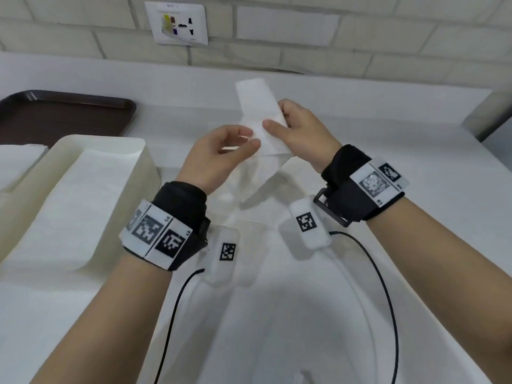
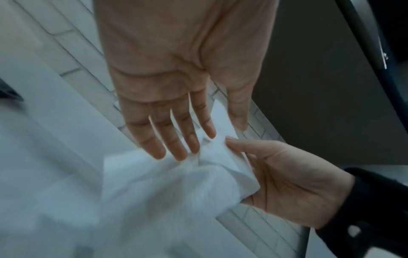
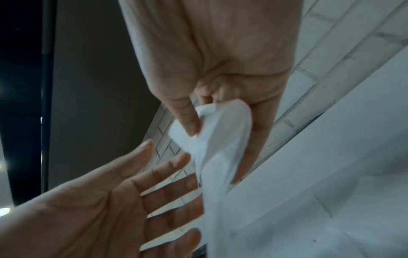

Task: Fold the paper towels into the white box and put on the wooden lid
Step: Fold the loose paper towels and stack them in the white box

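Note:
A white paper towel [image 1: 257, 106] hangs in the air over the counter, partly folded, its lower end trailing down. My right hand [image 1: 277, 117] pinches it between thumb and fingers; the right wrist view shows the thumb [image 3: 189, 122] pressed into the folded towel [image 3: 220, 148]. My left hand [image 1: 249, 138] is beside it with straight, spread fingers [image 2: 176, 139] that brush the towel [image 2: 176, 183] without gripping it. The white box [image 1: 146, 167] stands at the left with flat towels [image 1: 91, 203] inside. No wooden lid is in view.
A dark brown tray [image 1: 63, 115] lies at the back left. A stack of white towels [image 1: 19, 162] sits left of the box. A brick wall with a socket plate [image 1: 177, 23] runs behind the white counter [image 1: 388, 120]. Black cables [image 1: 388, 286] trail from my wrists.

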`<move>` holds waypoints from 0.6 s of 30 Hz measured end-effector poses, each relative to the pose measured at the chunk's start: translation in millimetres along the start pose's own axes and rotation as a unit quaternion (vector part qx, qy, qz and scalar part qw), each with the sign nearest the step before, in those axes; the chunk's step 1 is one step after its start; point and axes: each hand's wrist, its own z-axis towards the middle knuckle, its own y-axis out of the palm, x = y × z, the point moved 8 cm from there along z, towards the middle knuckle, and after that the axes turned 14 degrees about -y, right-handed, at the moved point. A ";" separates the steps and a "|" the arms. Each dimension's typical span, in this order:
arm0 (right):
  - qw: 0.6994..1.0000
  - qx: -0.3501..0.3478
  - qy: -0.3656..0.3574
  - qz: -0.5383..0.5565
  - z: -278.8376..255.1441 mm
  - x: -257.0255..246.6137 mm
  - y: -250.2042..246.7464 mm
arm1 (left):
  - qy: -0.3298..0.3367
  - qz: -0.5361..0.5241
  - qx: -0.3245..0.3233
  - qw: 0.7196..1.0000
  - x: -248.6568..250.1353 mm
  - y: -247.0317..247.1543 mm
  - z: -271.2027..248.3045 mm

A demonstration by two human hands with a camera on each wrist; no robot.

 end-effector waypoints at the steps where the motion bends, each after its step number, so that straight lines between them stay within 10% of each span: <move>1: 0.999 0.017 0.024 0.034 -2.3 2.4 -0.5 | -0.001 -0.002 -0.018 1.000 1.7 5.0 0.5; 6: 0.934 0.047 0.146 0.322 -17.9 10.9 16.6 | 0.017 -0.028 -0.096 0.995 3.8 29.5 -5.3; 13: 0.862 0.008 0.190 0.469 -25.7 12.6 29.1 | 0.079 -0.136 0.043 0.987 5.3 11.9 -3.8; 18: 0.844 0.008 0.179 0.505 -27.3 14.5 30.0 | 0.105 0.001 0.067 0.992 9.4 11.6 -3.6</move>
